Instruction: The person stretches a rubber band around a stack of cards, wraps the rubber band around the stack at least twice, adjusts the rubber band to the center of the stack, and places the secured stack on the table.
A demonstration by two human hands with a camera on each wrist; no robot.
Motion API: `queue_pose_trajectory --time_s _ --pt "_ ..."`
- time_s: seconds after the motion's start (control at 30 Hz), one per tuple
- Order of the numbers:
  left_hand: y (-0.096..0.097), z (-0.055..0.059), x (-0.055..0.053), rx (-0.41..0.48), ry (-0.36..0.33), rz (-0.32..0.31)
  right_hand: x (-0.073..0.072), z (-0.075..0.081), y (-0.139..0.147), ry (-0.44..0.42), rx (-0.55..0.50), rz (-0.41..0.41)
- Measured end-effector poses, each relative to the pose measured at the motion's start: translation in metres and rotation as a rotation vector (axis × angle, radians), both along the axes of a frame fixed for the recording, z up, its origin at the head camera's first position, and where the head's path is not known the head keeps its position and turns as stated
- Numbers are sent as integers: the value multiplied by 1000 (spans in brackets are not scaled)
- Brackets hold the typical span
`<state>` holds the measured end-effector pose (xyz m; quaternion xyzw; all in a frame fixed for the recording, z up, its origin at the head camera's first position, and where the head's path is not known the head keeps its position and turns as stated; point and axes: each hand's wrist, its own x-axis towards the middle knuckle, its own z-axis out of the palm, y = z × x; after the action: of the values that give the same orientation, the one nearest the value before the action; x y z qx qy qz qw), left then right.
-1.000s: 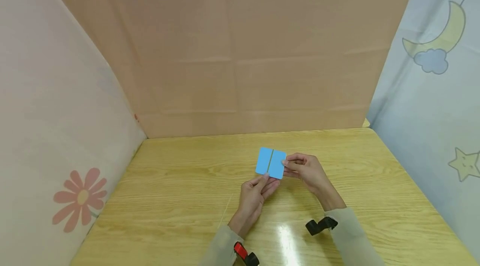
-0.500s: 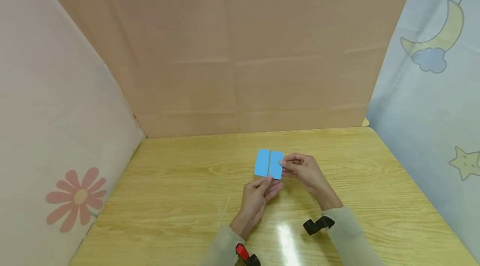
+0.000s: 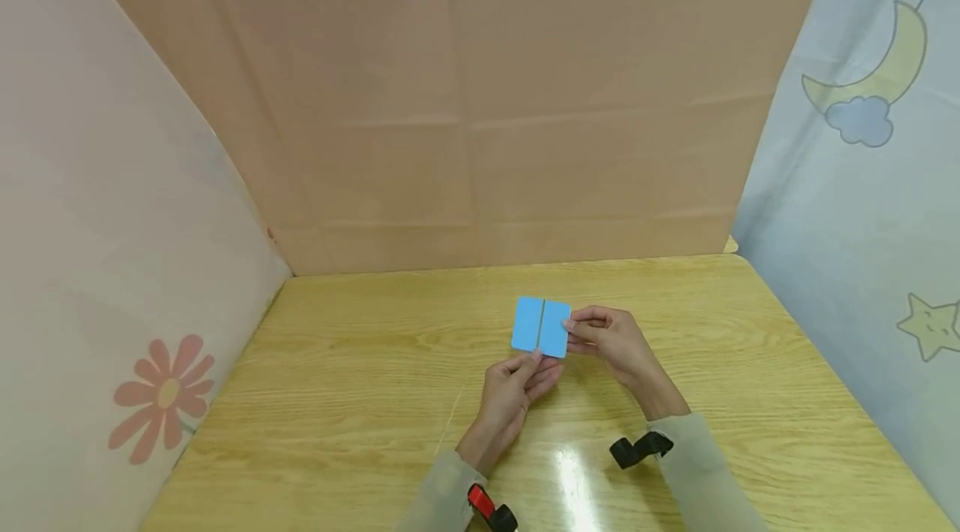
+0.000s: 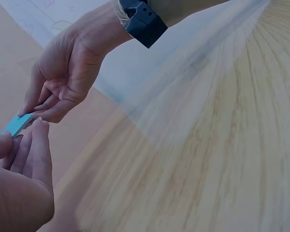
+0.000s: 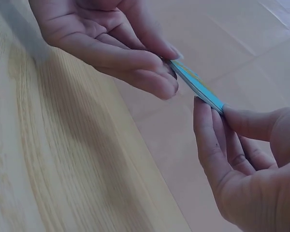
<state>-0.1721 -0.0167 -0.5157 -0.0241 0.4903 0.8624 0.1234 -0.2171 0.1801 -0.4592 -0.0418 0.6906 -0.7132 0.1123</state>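
A thin stack of light-blue cards (image 3: 553,330) with rounded corners is held above the table, a narrow yellowish rubber band (image 3: 541,323) running across its middle. My left hand (image 3: 504,403) pinches the near edge, thumb on top by the band and fingers beneath. At the right edge, my right hand (image 3: 618,348) pinches the cards between thumb and fingers. The right wrist view shows the layered edge of the cards (image 5: 198,88) side-on, between both hands. In the left wrist view only a small corner of the cards (image 4: 18,124) shows; the fingers hide the rest.
Below the hands lies a wood-grain table (image 3: 337,399). A tan cloth (image 3: 465,115) hangs behind it. Pale patterned cloths stand at the left, with a flower (image 3: 165,394), and at the right, with a moon (image 3: 892,65). A thin pale line (image 3: 450,419) marks the tabletop.
Both hands keep their grip on the cards. The cards shift slightly left, then slightly back right, with a small change in tilt.
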Motion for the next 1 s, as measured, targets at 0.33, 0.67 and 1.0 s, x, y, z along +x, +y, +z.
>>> queue_pose_trajectory --time_s 0.33,0.67,1.0 --pt "-29 1 -10 -136 54 -39 0 -3 0 -4 28 30" --pt "-56 6 -28 -258 57 43 -2 -10 -5 -13 48 64" --pt "-75 5 -38 -325 70 -17 -1 -20 -11 -19 53 90"
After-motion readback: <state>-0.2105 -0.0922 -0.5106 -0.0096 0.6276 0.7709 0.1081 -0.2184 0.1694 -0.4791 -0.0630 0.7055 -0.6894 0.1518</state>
